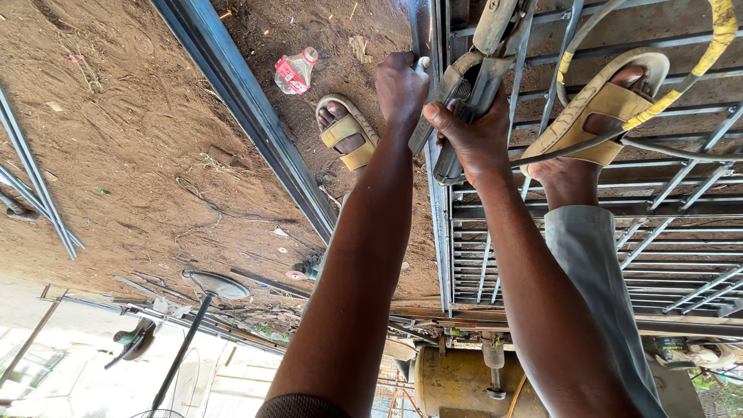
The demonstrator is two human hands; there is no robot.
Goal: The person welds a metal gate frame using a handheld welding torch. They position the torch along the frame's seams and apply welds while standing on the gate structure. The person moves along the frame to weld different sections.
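2 forearms fill near view. Left hand [402,87] clamps side handle, right hand [474,139] wraps body of angle grinder [464,101], steadying tool against edge of metal gate frame [441,232] flat on dirt. Sandalled foot [600,116] pins bars.

Tan sandals [350,133], grey trouser leg [600,294]

Grinder [464,101] disc hidden behind hands.

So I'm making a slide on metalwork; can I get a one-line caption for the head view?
Both hands, left hand and right hand, grip an angle grinder against a metal gate frame lying on dirt.
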